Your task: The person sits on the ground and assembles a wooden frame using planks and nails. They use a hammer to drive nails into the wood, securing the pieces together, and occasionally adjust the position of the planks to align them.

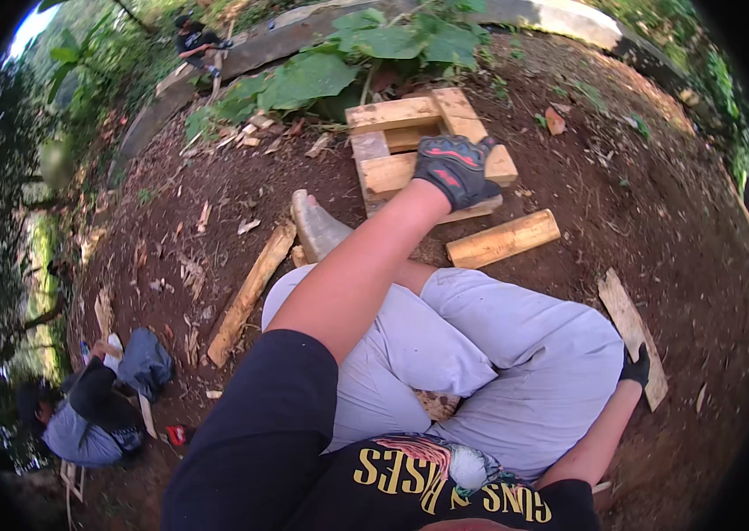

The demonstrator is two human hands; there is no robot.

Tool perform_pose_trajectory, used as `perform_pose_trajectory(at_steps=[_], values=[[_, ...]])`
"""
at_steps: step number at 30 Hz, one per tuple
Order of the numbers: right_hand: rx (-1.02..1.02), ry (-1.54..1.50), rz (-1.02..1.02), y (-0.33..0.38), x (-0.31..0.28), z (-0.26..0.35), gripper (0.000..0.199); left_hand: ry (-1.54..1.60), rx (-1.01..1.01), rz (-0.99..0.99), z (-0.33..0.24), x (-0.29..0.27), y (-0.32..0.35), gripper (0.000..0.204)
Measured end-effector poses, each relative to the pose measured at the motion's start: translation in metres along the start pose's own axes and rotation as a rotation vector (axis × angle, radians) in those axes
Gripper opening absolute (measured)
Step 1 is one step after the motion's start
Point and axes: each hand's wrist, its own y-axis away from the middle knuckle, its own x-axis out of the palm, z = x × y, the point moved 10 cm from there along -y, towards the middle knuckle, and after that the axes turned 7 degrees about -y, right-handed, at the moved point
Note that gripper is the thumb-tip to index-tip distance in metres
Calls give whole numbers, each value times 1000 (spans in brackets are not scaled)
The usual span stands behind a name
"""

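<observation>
In a black glove with red marks, my left hand [454,168] lies over the near block [387,174] of a square wooden stack [392,115]. Its thumb is on the near side and its fingers are bent over the top, closed around the block. My right hand [635,365], also in a dark glove, is low at the right beside my knee. It grips the edge of a flat wooden plank [629,323] lying at a slant on the soil; its fingers are partly hidden behind the plank.
A split wooden billet [504,239] lies just before the stack. A long timber piece [253,294] is left of my boot [317,228]. Wood chips [259,128] litter the soil. One person [96,416] sits at lower left, another [197,42] far off. Leafy plants [308,81] stand behind the stack.
</observation>
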Motion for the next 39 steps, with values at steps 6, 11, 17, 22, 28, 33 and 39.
perform_pose_trajectory(at_steps=[6,11,17,22,28,33,39], values=[[-220,958,-130,-52,-29,67,66,45,-32,45,-3,44,-23,88],[-167,855,-236,-1,19,43,64,25,-11,114,-20,47,-32,88],[-207,968,-234,22,52,62,62,110,-29,153,-16,62,-43,91],[-213,1026,-229,37,63,64,61,119,-31,122,-15,63,-46,91],[-232,1066,-228,57,63,73,60,117,-26,92,-11,57,-37,87],[-220,1100,-251,75,46,81,60,127,-10,120,-11,42,-28,79],[-179,1818,-406,116,43,145,60,92,-8,135,-17,35,-24,73]])
